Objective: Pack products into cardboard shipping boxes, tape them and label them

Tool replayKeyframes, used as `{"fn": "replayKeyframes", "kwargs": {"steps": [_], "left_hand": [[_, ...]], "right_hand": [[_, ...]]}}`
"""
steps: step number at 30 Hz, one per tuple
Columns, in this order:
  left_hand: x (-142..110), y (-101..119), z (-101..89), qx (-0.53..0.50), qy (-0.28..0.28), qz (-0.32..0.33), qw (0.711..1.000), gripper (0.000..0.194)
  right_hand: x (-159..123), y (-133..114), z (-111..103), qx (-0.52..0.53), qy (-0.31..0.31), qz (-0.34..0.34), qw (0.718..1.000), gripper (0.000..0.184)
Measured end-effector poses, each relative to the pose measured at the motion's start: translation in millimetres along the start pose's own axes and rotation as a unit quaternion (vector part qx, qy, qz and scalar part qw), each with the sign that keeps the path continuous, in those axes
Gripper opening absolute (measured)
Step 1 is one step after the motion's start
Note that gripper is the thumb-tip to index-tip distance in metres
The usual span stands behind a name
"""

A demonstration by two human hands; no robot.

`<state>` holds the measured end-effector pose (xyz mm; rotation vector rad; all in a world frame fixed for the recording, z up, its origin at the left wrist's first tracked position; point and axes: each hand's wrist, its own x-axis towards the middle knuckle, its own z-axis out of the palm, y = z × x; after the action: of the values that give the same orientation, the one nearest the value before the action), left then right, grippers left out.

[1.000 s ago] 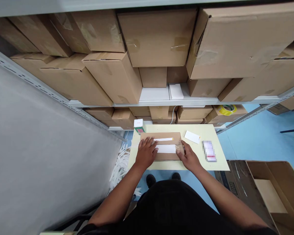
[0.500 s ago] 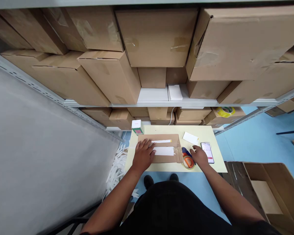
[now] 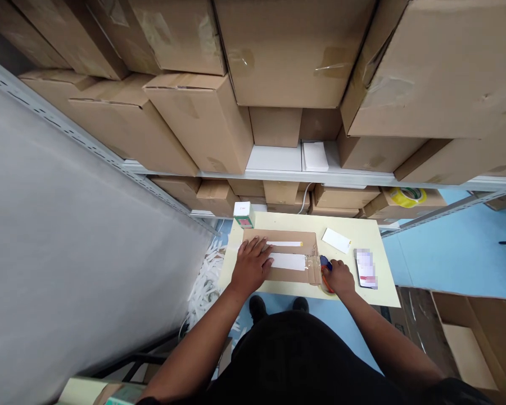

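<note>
My left hand (image 3: 252, 267) lies flat with fingers stretched over the left part of a flat cardboard box (image 3: 289, 277) on the small table. On the box are a narrow white strip (image 3: 284, 243) and a wider white paper (image 3: 289, 261); my fingertips touch their left ends. Clear tape shows at the box's right end. Just right of the box, my right hand (image 3: 340, 279) has its fingers closed around a blue and orange tape dispenser (image 3: 325, 262), partly hidden by the hand.
A pale yellow table (image 3: 379, 295) bears a green and white small box (image 3: 243, 216), a white card (image 3: 336, 240) and a phone (image 3: 365, 270). Shelves ahead hold cardboard boxes and a yellow tape roll (image 3: 407, 197). Paper scraps (image 3: 204, 287) lie left; an open carton (image 3: 480, 332) stands right.
My right hand has moved left from beside the phone onto the tape dispenser and closed on it. My left hand stays on the box. The view has shifted slightly.
</note>
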<state>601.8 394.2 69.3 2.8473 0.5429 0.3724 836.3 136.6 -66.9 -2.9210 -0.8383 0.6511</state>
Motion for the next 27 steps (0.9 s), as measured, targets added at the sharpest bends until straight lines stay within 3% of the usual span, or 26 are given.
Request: {"fn": "replayKeyframes", "kwargs": {"steps": [5, 8, 18, 23, 25, 27], "left_hand": [[1.3, 1.4, -2.1, -0.01, -0.004, -0.006, 1.0, 0.038], [1.4, 1.6, -1.6, -0.008, -0.007, -0.007, 1.0, 0.038], [-2.3, 1.9, 0.5, 0.004, 0.001, 0.001, 1.0, 0.038], [-3.7, 5.9, 2.1, 0.017, 0.005, 0.006, 1.0, 0.037], [-4.5, 9.5, 2.5, 0.024, 0.012, 0.006, 1.0, 0.035], [-4.7, 12.9, 2.3, 0.03, 0.008, 0.007, 0.999, 0.033]], "right_hand": [[18.9, 10.1, 9.9, 0.016, -0.084, 0.058, 0.995, 0.033], [30.8, 14.0, 14.9, 0.032, -0.112, 0.055, 0.992, 0.03], [25.1, 35.7, 19.5, 0.06, -0.12, 0.017, 0.991, 0.037], [8.9, 57.9, -3.3, 0.081, -0.076, 0.038, 0.993, 0.034], [-3.3, 66.1, -22.7, 0.147, -0.024, 0.057, 0.987, 0.035], [-18.5, 66.9, -49.1, 0.262, 0.033, 0.06, 0.963, 0.037]]}}
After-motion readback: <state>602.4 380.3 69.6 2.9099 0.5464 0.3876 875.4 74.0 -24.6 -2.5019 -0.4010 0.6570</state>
